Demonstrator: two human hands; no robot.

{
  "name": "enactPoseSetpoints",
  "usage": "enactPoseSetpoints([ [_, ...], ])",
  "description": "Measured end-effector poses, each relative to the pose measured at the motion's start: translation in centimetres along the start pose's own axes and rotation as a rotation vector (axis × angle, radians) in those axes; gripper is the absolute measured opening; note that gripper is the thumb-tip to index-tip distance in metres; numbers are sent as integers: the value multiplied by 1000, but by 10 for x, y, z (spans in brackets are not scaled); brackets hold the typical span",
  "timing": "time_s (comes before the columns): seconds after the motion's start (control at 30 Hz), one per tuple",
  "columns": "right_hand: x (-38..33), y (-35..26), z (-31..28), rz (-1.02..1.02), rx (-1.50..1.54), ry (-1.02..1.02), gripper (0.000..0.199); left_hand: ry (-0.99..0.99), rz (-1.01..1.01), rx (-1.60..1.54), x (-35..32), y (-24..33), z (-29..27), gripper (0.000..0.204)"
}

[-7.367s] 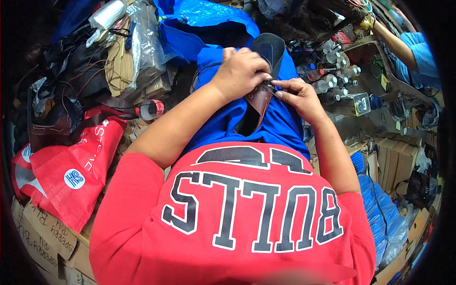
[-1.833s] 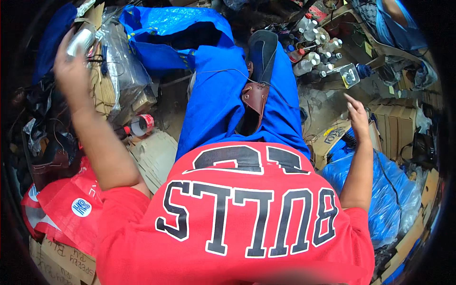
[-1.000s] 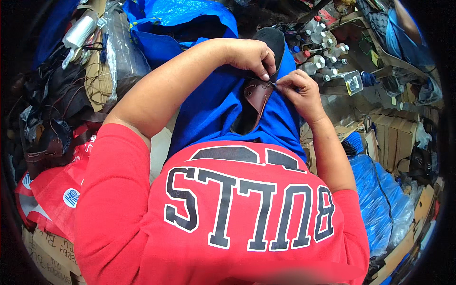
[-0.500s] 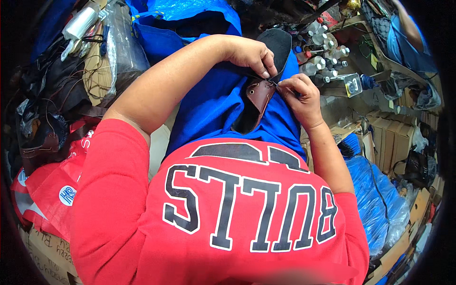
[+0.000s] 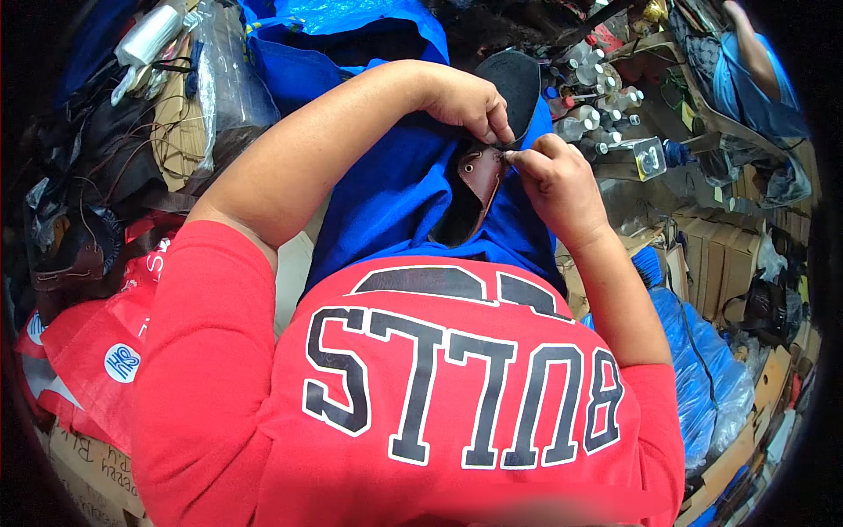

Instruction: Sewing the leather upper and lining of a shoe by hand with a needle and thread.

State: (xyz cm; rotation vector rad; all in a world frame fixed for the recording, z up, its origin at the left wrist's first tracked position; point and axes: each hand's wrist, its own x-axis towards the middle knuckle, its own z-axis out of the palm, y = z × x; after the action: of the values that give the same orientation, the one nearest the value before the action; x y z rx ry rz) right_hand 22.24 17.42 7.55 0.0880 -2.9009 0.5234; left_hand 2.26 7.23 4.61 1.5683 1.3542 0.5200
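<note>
The left hand (image 5: 464,98) and right hand (image 5: 555,180) meet at the top edge of a brown leather piece (image 5: 480,178) lying on the blue lap (image 5: 395,189). Fingertips pinch there, possibly on a thread. A black sole (image 5: 514,83) lies just beyond. Bottles (image 5: 584,123) stand at right.

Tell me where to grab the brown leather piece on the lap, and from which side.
Grip the brown leather piece along its lower tapering half, coming from the person's left. Its upper end is already pinched by the left hand and right hand; the lower part lies bare on the blue cloth.
</note>
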Motion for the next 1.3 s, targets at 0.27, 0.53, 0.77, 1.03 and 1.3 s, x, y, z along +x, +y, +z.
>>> enactPoseSetpoints([
  [0.27, 27, -22, -15, -8, -390, -312, 13, 143, 40, 455, 8, 23, 0, 31],
  [0.53, 27, -8, -8, 105, -199, -328, 13, 295, 101, 468, 10, 12, 2, 23],
  [0.77, 20, 18, 11, 417, 430, -212, 20, 916, 1, 537, -14, 18, 31, 62],
  [1.03, -23, 39, 9, 278, 469, -173, 17, 530, -338, 125, -86, 23, 58, 30],
  [1.3, -11, 70, 42, 723, 1693, 751, 38, 1081, -335, -744, -99, 20, 28, 42],
])
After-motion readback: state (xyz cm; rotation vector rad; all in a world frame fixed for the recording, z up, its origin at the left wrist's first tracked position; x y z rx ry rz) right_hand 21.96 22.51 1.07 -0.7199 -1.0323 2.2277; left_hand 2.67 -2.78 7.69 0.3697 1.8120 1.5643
